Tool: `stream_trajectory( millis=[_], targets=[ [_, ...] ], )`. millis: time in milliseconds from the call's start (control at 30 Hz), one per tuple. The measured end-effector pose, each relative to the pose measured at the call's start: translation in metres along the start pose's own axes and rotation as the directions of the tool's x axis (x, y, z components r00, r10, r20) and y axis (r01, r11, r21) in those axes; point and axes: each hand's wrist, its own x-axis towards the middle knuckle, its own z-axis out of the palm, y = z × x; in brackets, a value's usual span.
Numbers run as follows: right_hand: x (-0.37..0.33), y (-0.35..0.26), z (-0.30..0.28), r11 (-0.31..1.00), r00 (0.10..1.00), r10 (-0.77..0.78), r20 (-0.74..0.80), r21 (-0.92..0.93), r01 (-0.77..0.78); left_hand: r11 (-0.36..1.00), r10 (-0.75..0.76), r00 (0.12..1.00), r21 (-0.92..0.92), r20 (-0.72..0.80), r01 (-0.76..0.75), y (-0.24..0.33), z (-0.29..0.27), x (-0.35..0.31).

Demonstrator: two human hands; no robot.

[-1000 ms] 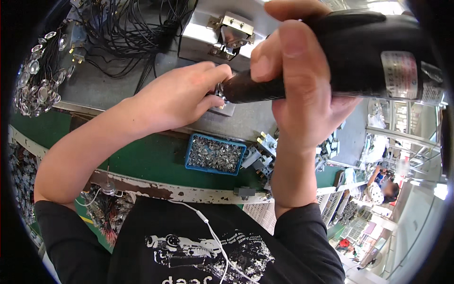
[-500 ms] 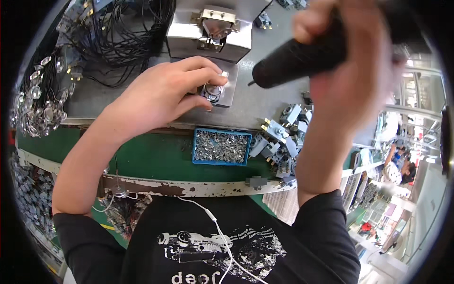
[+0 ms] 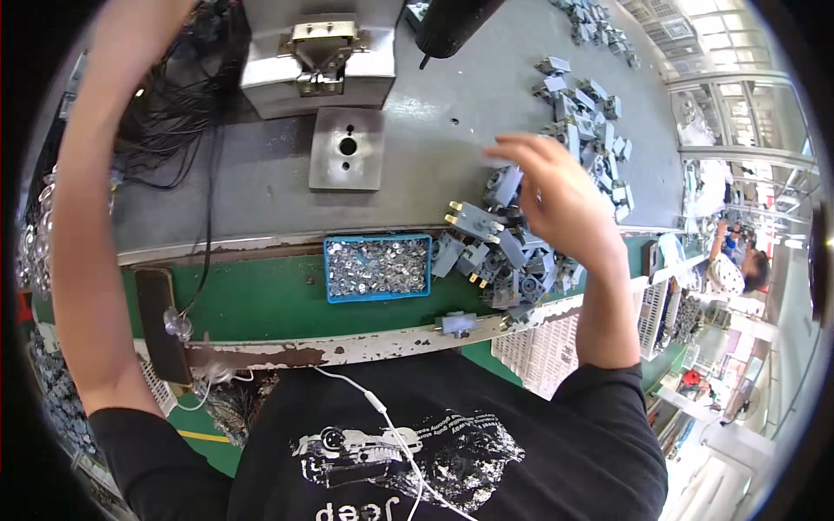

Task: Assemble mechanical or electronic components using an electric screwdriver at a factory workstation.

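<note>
My right hand (image 3: pixel 563 195) is over a pile of grey plug-like parts with brass prongs (image 3: pixel 476 222), its fingers stretched out and nothing visibly held. At the upper left, my left hand (image 3: pixel 143 24) is smeared by motion and runs past the picture's edge beside a bundle of black cables (image 3: pixel 187 130); its fingers are hidden. A bare metal block with holes (image 3: pixel 365 165) lies on the bench in front of a steel fixture with a clamp (image 3: pixel 317 61). The black electric screwdriver (image 3: pixel 452 26) hangs at the top, apart from both hands.
A blue tray (image 3: pixel 380 299) of small metal pieces stands at the bench's near edge. One grey part (image 3: pixel 458 324) lies on the front ledge. More grey parts (image 3: pixel 599 130) spread along the right. At the left, a dark flat slab (image 3: pixel 161 326) and a thin cable cross the edge.
My left hand has left the metal block and swung to the upper left; the round metal piece is off the block. My right hand has released the screwdriver and come down to the grey parts.
</note>
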Motion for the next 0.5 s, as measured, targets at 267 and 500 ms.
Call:
stream_trajectory(
  millis=[267,500],
  targets=[
    [-0.007,0.007,0.004,0.973,0.992,0.123,0.019,0.196,-0.124,0.605,-0.281,0.876,-0.636,0.392,0.479,0.007,-0.05,-0.015],
    [0.038,-0.051,0.013,0.882,0.965,-0.003,-0.263,0.454,0.127,0.552,0.121,0.628,-0.578,0.769,0.601,0.039,-0.132,-0.061]
  ],
)
